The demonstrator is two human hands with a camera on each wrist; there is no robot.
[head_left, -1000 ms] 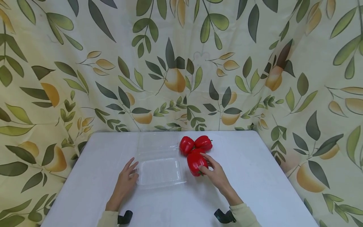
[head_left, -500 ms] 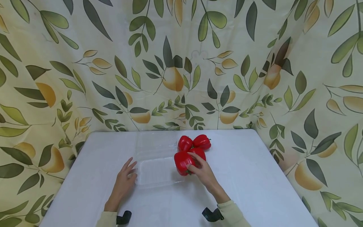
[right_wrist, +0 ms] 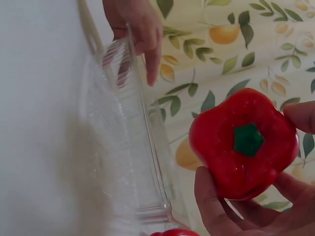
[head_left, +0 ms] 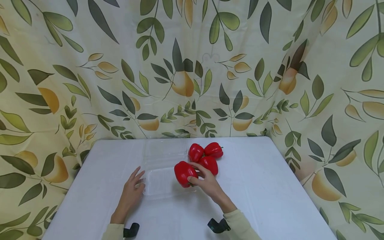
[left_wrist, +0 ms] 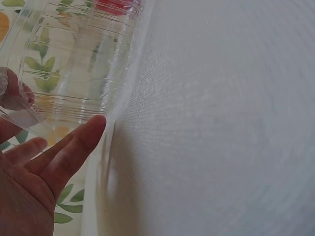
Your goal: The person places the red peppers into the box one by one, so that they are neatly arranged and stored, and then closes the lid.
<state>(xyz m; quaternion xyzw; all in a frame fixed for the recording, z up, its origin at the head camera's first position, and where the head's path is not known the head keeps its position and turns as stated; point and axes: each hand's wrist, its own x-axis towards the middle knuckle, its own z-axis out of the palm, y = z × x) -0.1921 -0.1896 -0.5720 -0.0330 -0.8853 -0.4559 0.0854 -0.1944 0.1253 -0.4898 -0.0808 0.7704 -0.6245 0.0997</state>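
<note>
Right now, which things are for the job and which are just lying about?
For the job, I think:
the red pepper in the right grip
the clear plastic container by the left grip

Just there:
three other red peppers, untouched, maybe wanted later
the white table
the leafy cloth behind

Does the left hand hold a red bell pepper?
No, the right hand grips one pepper; the left hand touches the clear plastic container.

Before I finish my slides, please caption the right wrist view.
Right hand holding a red pepper near a clear container, left hand at its far end.
</note>
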